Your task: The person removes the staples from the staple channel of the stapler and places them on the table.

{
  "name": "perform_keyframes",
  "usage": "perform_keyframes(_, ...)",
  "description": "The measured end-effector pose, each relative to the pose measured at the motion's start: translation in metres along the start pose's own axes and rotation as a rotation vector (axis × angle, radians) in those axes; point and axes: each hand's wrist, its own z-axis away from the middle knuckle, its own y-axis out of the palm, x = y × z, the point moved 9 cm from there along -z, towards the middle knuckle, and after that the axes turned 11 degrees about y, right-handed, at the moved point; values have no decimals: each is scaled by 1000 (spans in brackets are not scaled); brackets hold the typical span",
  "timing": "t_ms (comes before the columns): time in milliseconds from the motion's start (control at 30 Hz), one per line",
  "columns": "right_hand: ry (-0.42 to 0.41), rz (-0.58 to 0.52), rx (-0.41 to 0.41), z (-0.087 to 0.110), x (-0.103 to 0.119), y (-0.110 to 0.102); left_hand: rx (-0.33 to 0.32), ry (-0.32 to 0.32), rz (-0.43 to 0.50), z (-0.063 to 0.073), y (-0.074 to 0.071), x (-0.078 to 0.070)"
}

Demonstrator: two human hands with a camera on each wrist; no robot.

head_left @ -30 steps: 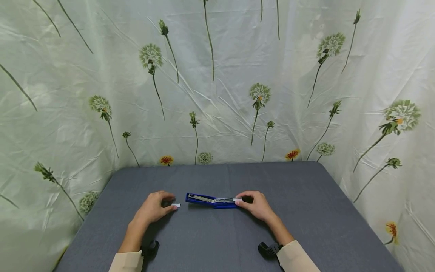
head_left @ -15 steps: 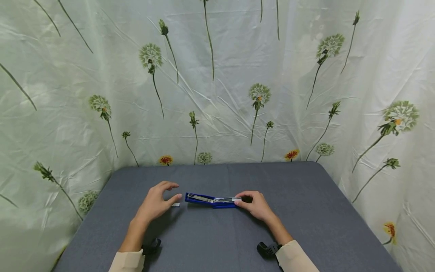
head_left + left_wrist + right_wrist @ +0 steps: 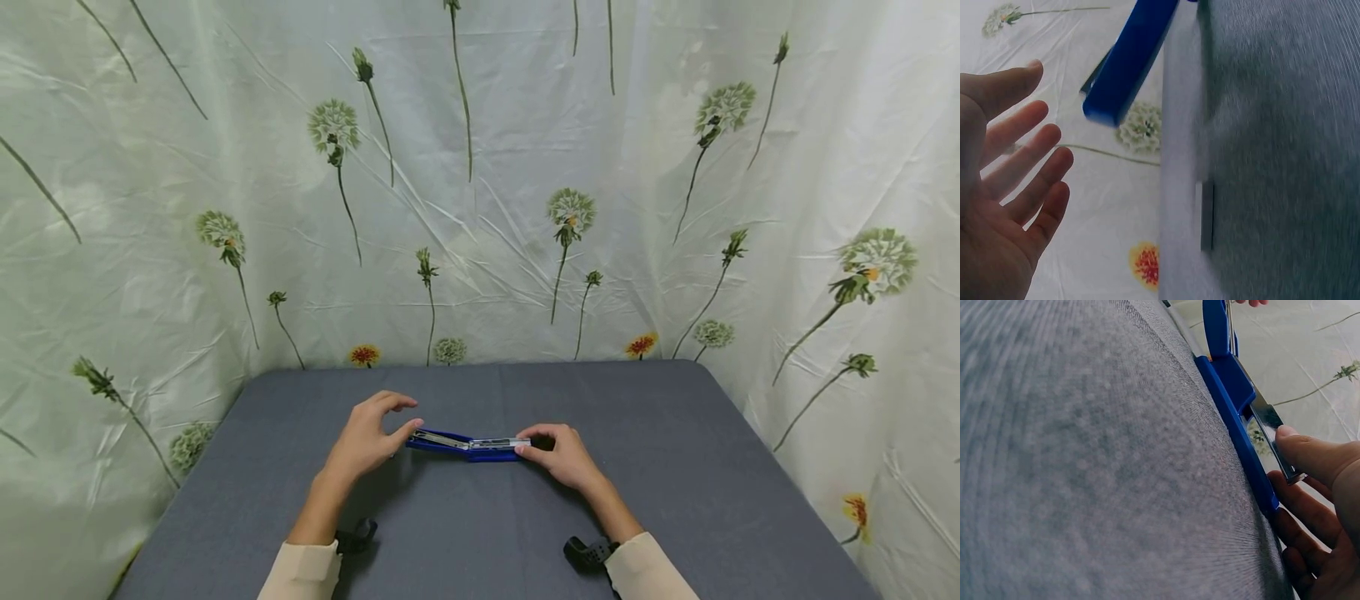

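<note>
At the middle of the scene, a blue stapler opened out wide, right half low on the table, left half tilted up off the cloth. Along the right half, a metal rail, raised a little from the blue part below. At its right end, a right hand with thumb on the rail and fingers below, pinching it. Just left of the stapler, a left hand with thumb and fingers spread wide, holding nothing, apart from the blue end in the left wrist view. Near that end, flat on the table, a small pale bar.

Just changed: pale bar let go, left hand shifted right towards the stapler. Judging by this, bar set aside and attention on the stapler, with the right hand as steadying grip.

Farther out, a grey table; beyond its far edge, a flowered curtain.
</note>
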Motion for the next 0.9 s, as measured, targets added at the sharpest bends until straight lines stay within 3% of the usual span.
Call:
perform_keyframes(567,-14,6,-5,0,0,0,44,25,90,-26,34,-31)
perform_keyframes(900,-26,8,1,-1,1,1,87,107,109,-37,63,-55)
